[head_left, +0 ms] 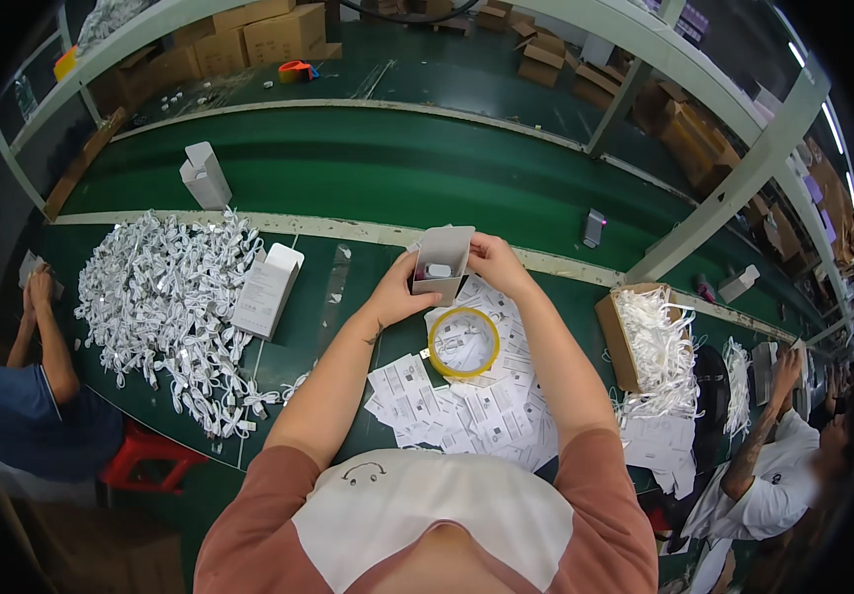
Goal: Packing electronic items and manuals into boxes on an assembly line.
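Observation:
Above the near edge of the green belt, my two hands hold a small white carton with its top flap standing up. A white piece shows inside it. My left hand wraps round the carton's left side and lower front. Closed on its right edge, near the flap, is my right hand; some of its fingertips are hidden. Just below lies a yellow roll of tape, resting on loose printed leaflets. A second white carton leans beside a heap of white cables on my left.
Another open carton stands on the green belt. A cardboard box of white cables sits at right. Co-workers work on both sides. Metal posts frame the belt; an orange tape dispenser lies beyond.

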